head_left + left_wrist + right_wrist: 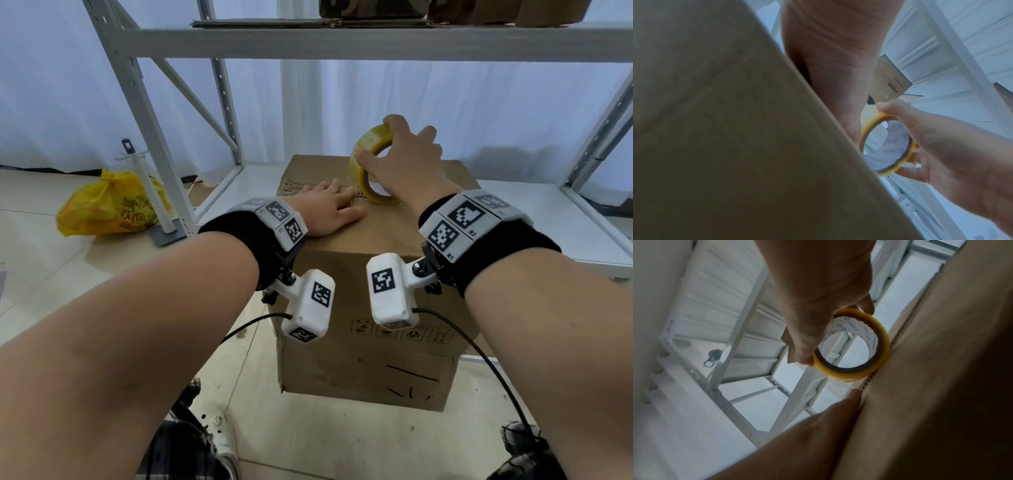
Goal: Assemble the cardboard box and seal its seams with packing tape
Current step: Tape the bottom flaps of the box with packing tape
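Pale curtains hang behind a white rack [164, 113], with a yellow bag [109, 205] on the floor at left. Right of it stands the box [370, 274]. On its top the left hand [329, 209] lies flat, fingers straight, pressing beside the seam. Just right, the right hand [400, 161] grips the tape roll [368, 161], which stands on edge on the seam.

The band on the right wrist [469, 219] is showing the small labels "R1" and "R2" beside its square code marks. The cardboard box [376, 346] is carrying four handling symbols on its near side. Printing inside the tape roll [857, 345] is too blurred to read.
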